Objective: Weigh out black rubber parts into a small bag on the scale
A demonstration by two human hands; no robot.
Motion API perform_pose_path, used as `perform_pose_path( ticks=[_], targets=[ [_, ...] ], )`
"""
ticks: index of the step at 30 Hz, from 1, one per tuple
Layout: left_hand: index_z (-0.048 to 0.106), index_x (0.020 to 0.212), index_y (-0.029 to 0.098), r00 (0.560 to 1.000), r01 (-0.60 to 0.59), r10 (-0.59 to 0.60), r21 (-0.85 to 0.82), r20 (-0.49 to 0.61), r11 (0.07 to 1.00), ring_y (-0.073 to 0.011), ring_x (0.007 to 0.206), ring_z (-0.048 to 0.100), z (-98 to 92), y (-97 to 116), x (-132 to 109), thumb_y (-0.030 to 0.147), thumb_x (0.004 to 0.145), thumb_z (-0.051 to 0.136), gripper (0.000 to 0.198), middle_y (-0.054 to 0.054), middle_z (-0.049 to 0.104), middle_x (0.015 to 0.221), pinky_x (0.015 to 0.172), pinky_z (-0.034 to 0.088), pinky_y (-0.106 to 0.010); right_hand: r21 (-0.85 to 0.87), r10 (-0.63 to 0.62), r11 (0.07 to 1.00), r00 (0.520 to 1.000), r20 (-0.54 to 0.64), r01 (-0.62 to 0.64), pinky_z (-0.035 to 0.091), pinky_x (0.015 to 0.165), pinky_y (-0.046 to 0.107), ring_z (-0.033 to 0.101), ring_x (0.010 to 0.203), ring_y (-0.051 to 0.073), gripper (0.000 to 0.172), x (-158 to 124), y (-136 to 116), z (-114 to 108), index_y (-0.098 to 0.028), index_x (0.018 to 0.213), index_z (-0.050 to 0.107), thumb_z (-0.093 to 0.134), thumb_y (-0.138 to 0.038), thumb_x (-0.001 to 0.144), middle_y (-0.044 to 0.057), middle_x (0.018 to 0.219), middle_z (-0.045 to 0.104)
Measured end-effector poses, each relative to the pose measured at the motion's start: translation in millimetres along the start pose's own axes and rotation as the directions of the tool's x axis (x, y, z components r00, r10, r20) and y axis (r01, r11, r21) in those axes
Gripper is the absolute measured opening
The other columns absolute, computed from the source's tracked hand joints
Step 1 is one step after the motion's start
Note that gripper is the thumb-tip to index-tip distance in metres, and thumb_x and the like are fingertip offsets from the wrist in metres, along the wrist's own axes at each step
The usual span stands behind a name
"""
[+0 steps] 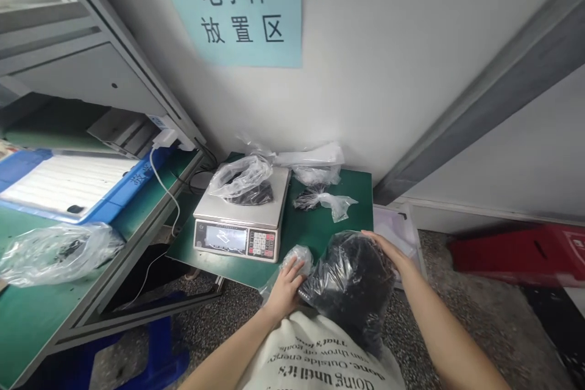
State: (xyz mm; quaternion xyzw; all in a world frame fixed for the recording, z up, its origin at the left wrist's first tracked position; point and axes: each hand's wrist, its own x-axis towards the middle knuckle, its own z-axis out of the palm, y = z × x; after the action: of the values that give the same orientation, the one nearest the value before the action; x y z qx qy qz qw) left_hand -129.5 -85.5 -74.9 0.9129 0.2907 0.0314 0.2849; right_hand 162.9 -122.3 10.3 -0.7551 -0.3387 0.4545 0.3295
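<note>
A large clear plastic bag [350, 283] packed with black contents rests against my shirt at the front edge of the small green table. My left hand [287, 285] is closed on gathered clear plastic [299, 256] at the bag's left side. My right hand [386, 248] grips the bag's upper right side, its fingers partly hidden behind it. Left of the bag stands an electronic scale [237, 213]. On its pan sits an open plastic bag [249, 183] with black contents. What the black contents are, I cannot make out.
Behind on the green table [361, 195] lie a small knotted bag [317, 200] of black material and some clear plastic bags [315, 161]. A left workbench [137, 210] carries a blue tray [103, 210] and another plastic bag [64, 253]. A white cable [159, 177] hangs between.
</note>
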Motion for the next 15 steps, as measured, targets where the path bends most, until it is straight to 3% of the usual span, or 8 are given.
perform_pose_path(
  ticks=[5,11,15],
  targets=[
    [0.058,0.091,0.016,0.998,0.003,-0.004,-0.011,-0.056,1.000,-0.0294,0.122,0.034,10.4,-3.7,-4.6,0.010,0.058,0.052,0.034,-0.011,0.052,0.119,0.101,0.030,-0.045,0.029,-0.123,0.992,0.992,-0.024,0.124,0.042,0.081,0.038,0.055,0.086,0.025,0.032,-22.6,1.5,9.4,-0.021,0.068,0.053,0.044,-0.051,0.066,0.005,0.078,0.059],
    [0.054,0.088,0.016,0.978,-0.131,0.147,-0.110,0.148,0.985,-0.0268,0.097,0.046,-5.9,-5.4,11.5,0.016,0.053,0.054,0.034,-0.010,0.054,0.100,0.090,0.038,-0.040,0.039,-0.232,0.968,0.942,-0.242,0.249,0.037,0.074,0.034,0.048,0.077,0.021,0.029,-71.3,-7.0,18.9,-0.020,0.069,0.049,0.043,-0.049,0.071,0.002,0.076,0.048],
    [0.045,0.087,0.020,0.936,-0.170,0.263,-0.357,0.232,0.919,-0.0218,0.092,0.048,-4.6,4.0,27.1,0.022,0.063,0.047,0.024,-0.006,0.051,0.094,0.085,0.041,-0.034,-0.051,-0.248,0.966,0.848,-0.469,0.254,0.037,0.072,0.032,0.048,0.077,0.019,0.021,-136.0,-14.0,26.3,-0.020,0.077,0.049,0.042,-0.040,0.077,0.004,0.082,0.049]
  ],
)
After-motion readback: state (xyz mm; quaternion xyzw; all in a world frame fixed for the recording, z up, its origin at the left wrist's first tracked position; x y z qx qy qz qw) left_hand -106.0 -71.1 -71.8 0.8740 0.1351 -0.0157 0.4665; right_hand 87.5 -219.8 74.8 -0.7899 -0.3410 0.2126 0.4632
